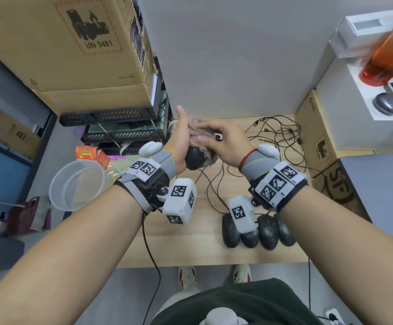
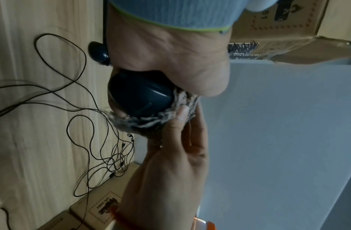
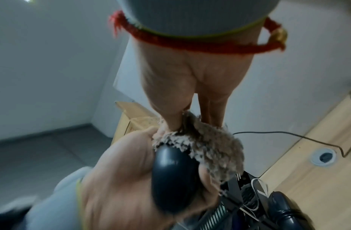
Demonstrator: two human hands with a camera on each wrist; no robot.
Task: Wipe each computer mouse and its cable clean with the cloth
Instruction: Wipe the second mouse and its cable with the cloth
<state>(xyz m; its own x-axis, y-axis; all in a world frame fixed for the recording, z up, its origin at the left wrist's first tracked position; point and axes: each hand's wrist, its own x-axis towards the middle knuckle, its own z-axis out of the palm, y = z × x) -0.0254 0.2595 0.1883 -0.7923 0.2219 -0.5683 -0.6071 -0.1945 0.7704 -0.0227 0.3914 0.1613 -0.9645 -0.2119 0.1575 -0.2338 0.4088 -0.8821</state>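
My left hand [image 1: 181, 134] grips a black computer mouse [image 1: 194, 158] in its palm, lifted above the wooden table [image 1: 186, 245]. My right hand [image 1: 228, 144] holds a fluffy beige cloth [image 1: 196, 131] wrapped over the front of that mouse. In the left wrist view the cloth [image 2: 151, 124] cups the mouse [image 2: 139, 96], and the right thumb presses into it. The right wrist view shows the mouse [image 3: 172, 175] half covered by the cloth [image 3: 216, 149]. Several dusty black mice [image 1: 268, 231] lie at the table's front right, partly hidden by my right wrist camera. Their thin cables [image 1: 282, 134] tangle at the back.
Cardboard boxes [image 1: 73, 43] sit on black crates [image 1: 120, 127] to the left. A clear plastic basin [image 1: 78, 184] stands on the floor. Another box [image 1: 317, 141] borders the table's right edge. An orange bottle [image 1: 387, 57] and a silver mouse [image 1: 387, 105] rest on white boxes at the right.
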